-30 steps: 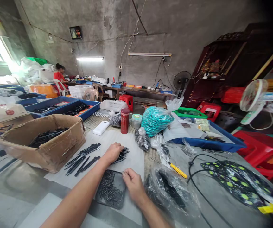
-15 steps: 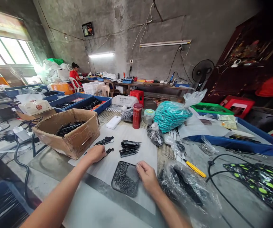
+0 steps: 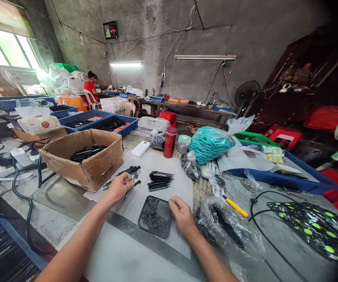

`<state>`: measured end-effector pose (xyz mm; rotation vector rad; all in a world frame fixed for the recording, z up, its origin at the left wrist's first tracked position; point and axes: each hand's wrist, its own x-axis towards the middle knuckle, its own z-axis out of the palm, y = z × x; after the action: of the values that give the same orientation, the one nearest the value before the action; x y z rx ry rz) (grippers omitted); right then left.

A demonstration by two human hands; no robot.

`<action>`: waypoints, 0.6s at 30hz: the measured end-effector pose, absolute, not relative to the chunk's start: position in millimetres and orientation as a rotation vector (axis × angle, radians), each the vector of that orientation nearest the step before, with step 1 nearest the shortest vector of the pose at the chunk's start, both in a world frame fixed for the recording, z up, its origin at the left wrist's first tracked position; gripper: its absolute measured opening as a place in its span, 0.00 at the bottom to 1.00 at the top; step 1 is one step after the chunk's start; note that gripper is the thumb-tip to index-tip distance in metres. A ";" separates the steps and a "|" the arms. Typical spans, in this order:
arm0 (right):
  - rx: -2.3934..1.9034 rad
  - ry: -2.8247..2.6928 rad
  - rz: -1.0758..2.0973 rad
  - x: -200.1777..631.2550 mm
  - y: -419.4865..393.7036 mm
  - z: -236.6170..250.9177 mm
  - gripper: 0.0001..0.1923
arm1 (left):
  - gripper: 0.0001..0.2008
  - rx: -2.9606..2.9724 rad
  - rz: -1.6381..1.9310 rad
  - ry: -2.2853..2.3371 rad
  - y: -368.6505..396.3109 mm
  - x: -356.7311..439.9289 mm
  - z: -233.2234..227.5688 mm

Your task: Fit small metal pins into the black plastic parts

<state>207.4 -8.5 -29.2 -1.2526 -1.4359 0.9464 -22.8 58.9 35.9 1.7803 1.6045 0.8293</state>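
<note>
My left hand (image 3: 121,185) is lifted slightly over the white paper sheet (image 3: 145,168) and grips a long black plastic piece (image 3: 133,185) taken from the loose black pieces (image 3: 124,172) beside the cardboard box (image 3: 83,160). My right hand (image 3: 181,213) rests at the right edge of a small black tray (image 3: 155,217) full of thin dark pins, with its fingertips pinched together; I cannot tell if a pin is between them. A neat stack of black pieces (image 3: 159,181) lies just beyond the tray.
Red bottle (image 3: 170,142), white power bank (image 3: 140,149), a bag of teal parts (image 3: 211,143), several small bags of black parts and a yellow-handled knife (image 3: 236,207) lie around. Blue trays stand left and right. Cables trail at left. Another person sits far back at left.
My left hand left the stack of black pieces, went left to the loose pieces and has lifted one. The camera swung left. My right hand stayed at the pin tray.
</note>
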 end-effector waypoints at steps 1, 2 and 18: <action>-1.251 -1.433 0.945 207.0 -8.7 -28.6 0.15 | 0.10 1.699 0.906 1.493 55.6 -18.1 36.1; -1.250 -1.430 0.945 206.6 -8.9 -28.1 0.15 | 0.12 1.633 0.946 1.398 52.4 -12.2 36.9; -1.283 -1.804 0.823 184.6 -21.5 25.7 0.12 | 0.18 1.157 1.113 1.118 30.4 55.7 28.7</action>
<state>184.6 -21.5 25.7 -1.2833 -1.8036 0.8233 55.7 30.4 28.7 1.1565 1.1184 1.1130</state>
